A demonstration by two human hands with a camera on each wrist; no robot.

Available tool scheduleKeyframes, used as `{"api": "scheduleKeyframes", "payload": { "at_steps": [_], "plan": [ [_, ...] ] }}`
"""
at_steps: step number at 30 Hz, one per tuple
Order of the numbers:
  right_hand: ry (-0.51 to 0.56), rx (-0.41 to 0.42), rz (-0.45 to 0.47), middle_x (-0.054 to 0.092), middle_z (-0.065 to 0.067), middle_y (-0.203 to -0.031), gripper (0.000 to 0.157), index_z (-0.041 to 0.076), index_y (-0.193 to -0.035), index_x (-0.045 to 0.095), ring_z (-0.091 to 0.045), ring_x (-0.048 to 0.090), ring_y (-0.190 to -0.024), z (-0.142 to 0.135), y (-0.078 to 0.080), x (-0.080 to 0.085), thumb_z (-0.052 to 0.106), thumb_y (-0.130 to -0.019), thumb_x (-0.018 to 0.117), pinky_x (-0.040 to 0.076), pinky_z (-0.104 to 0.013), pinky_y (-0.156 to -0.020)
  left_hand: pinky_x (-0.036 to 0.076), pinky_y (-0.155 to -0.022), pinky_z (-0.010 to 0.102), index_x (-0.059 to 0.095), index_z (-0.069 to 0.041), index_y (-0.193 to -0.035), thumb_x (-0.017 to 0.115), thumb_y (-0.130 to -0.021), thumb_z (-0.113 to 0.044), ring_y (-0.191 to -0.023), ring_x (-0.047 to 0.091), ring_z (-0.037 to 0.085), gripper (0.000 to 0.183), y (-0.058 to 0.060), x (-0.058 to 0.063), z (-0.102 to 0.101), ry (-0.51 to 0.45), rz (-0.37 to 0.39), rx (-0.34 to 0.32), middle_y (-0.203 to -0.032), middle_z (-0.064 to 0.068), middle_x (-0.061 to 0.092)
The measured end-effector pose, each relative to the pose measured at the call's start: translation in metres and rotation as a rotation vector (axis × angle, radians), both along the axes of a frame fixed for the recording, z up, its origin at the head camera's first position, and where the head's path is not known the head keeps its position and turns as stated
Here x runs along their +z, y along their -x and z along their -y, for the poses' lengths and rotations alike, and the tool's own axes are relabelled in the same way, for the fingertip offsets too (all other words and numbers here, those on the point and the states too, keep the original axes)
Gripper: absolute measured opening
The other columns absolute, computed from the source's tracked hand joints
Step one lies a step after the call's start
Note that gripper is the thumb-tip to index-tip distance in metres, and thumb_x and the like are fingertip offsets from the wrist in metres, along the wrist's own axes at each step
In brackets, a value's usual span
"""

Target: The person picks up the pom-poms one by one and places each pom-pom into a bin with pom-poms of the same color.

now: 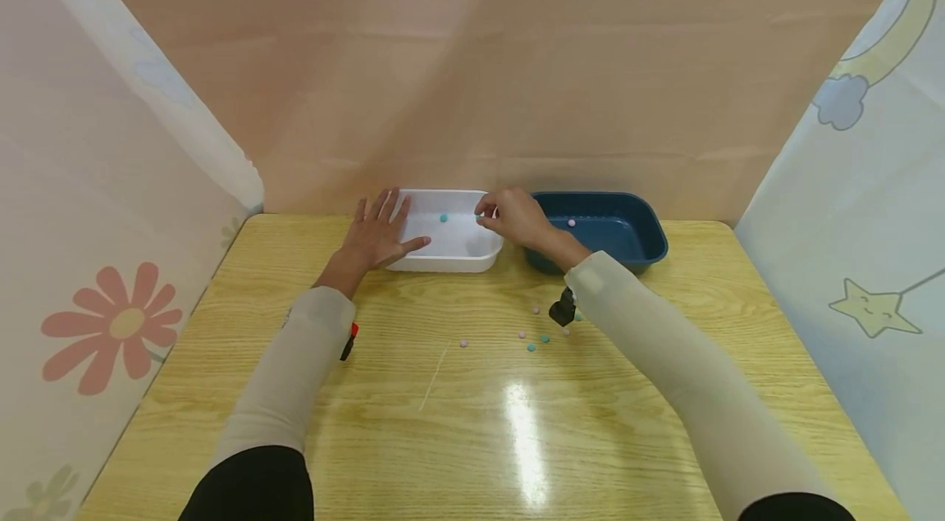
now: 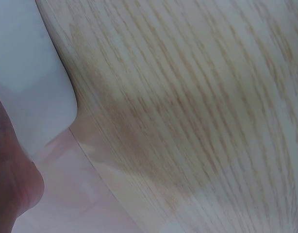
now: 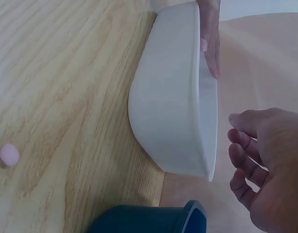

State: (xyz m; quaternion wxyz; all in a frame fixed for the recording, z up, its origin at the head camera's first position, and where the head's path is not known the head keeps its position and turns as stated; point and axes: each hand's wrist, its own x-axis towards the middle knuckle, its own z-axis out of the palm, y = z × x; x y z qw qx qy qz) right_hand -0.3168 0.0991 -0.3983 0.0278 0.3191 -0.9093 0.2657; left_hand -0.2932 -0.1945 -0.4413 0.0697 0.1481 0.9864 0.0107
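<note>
My left hand [image 1: 374,238], fingers spread, rests at the left end of a white plastic basin [image 1: 446,264]; its edge shows in the left wrist view. Over the basin's right end hangs my right hand [image 1: 514,216], fingers loosely bent and the thumb apart from them. A teal speck shows at its fingertips in the head view, but nothing shows between thumb and fingers [image 3: 239,150] in the right wrist view. One small teal ball [image 1: 444,217] lies inside the white basin. A dark blue basin [image 1: 627,213] stands to the right with a small pink ball [image 1: 572,223] in it.
Several small balls lie on the wooden table [image 1: 369,422] in front of the basins, among them a pink ball [image 1: 463,344] and a teal ball [image 1: 531,348]. My right forearm crosses over the blue basin's front edge. A backdrop [image 1: 458,94] rises behind both basins.
</note>
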Motion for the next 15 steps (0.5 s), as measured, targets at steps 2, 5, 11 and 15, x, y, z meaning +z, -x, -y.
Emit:
{"api": "scheduleKeyframes", "payload": {
  "at_steps": [2,5,11,15],
  "plan": [
    [-0.021,-0.012,0.002,0.079,-0.012,-0.097,0.015,0.002,-0.108,0.081,-0.026,0.072,-0.087,0.002,0.003,0.000,0.011,-0.097,0.078,0.058,-0.042,-0.077,-0.008,-0.128,0.062,-0.004,-0.011,-0.171,0.028,-0.101,-0.078,-0.164,-0.013,0.034,0.102,0.000,0.000,0.000,-0.001,0.001,0.002,-0.177,0.014,-0.015],
    [-0.040,-0.030,0.007,0.079,-0.012,-0.100,0.016,0.002,-0.110,0.081,-0.026,0.073,-0.090,0.003,0.005,0.000,0.012,-0.097,0.078,0.058,-0.042,-0.079,-0.008,-0.128,0.062,-0.004,-0.011,-0.171,0.028,-0.101,-0.079,-0.164,-0.014,0.034,0.102,0.000,0.000,0.000,-0.005,0.003,0.005,-0.177,0.014,-0.015],
    [-0.051,-0.050,0.009,0.079,-0.012,-0.100,0.017,0.003,-0.110,0.081,-0.026,0.071,-0.090,0.004,0.009,-0.001,0.014,-0.097,0.077,0.057,-0.042,-0.079,-0.010,-0.128,0.062,-0.003,-0.011,-0.171,0.027,-0.100,-0.080,-0.164,-0.013,0.034,0.103,0.000,-0.002,0.000,-0.002,-0.007,0.000,-0.177,0.014,-0.016],
    [-0.056,-0.066,0.009,0.079,-0.012,-0.100,0.018,0.003,-0.110,0.081,-0.025,0.070,-0.089,0.004,0.012,-0.004,0.013,-0.096,0.077,0.056,-0.041,-0.078,-0.010,-0.128,0.061,-0.003,-0.012,-0.171,0.027,-0.100,-0.080,-0.164,-0.014,0.033,0.103,0.001,-0.002,0.000,-0.006,-0.003,0.004,-0.177,0.013,-0.016]
  ]
}}
